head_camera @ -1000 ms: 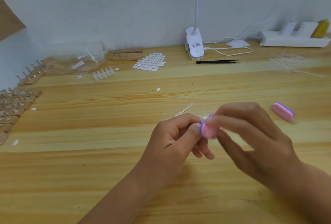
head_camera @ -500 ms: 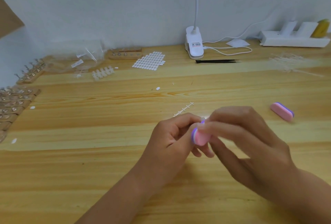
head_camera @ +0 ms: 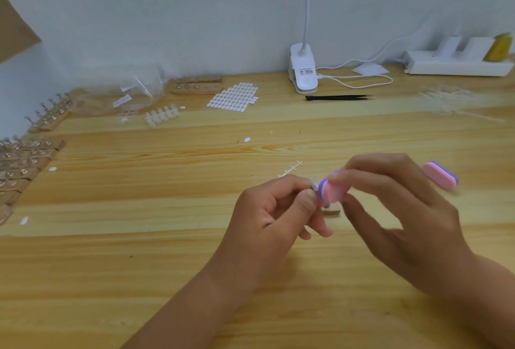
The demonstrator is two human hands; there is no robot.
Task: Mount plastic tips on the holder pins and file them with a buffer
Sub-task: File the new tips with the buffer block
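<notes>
A small pink and purple buffer [head_camera: 331, 189] is pinched between the thumb and fingers of my right hand [head_camera: 398, 209], above the middle of the wooden table. Its purple face lies against a small clear plastic tip [head_camera: 315, 185] that my left hand [head_camera: 267, 217] pinches at its fingertips. A bit of a wooden holder [head_camera: 333, 211] shows just below the buffer; how it joins the tip is hidden by my fingers. Both hands are blurred.
A second pink buffer [head_camera: 440, 176] lies to the right, and an empty tip strip [head_camera: 291, 169] lies just beyond my hands. Wooden pin holders [head_camera: 25, 164] line the left edge. At the back are another holder [head_camera: 196, 86], a tab sheet [head_camera: 234, 97], a lamp clip [head_camera: 303, 72] and tweezers [head_camera: 337, 97].
My right hand slid the buffer down and left along the tip, then back up and to the right. My left hand stayed almost still.
</notes>
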